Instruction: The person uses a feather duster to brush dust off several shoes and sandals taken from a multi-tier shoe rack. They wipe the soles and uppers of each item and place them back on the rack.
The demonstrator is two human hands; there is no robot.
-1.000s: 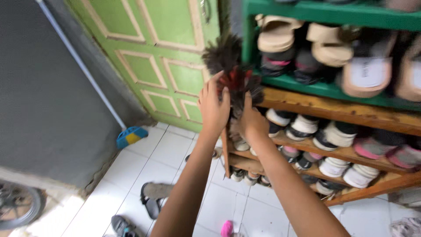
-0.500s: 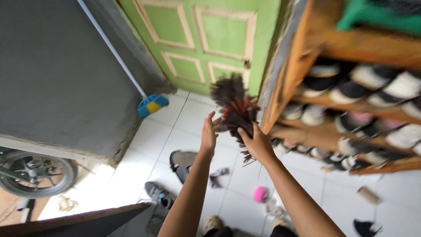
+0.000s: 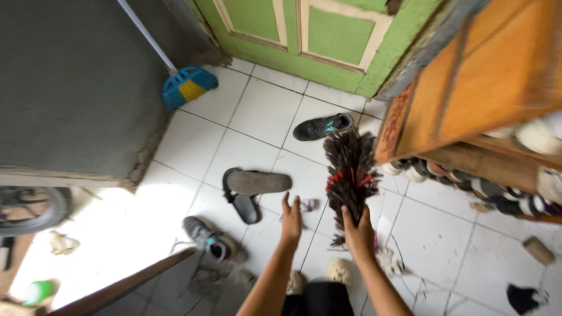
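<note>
far left: black rubber wheel (image 3: 32,208) partly in frame at the foot of the grey wall (image 3: 70,88), small green bottle-like object (image 3: 38,291) on the floor in the bottom corner. blue broom head with yellow bristles (image 3: 187,85) leans on the grey wall, its pale handle running up out of frame. white tiled floor (image 3: 193,140) under everything. pair of dark flat sandals (image 3: 252,190) overlapping mid-floor, grey sneaker with teal lining (image 3: 205,237) nearer the camera, next to a dark brown wooden rail (image 3: 129,284). another dark grey sneaker (image 3: 322,126) lies near the green panelled door (image 3: 316,35).

left hand (image 3: 291,221): open, fingers spread, palm toward the duster, holding nothing, just beside the feathers but apart from them.

right hand (image 3: 358,234): closed around the base of a dark brown feather duster with red accents (image 3: 349,169). duster points up and away from the body, feather tips close to the corner of the orange-brown wooden shoe rack (image 3: 468,88); cannot tell if they touch.

right: rack shelves hold rows of shoes (image 3: 468,181), mostly blurred. small brown block (image 3: 538,250) and a black scrap (image 3: 524,298) on the floor, lower right. pale clogs (image 3: 339,270) on the person's feet, bottom centre.
</note>
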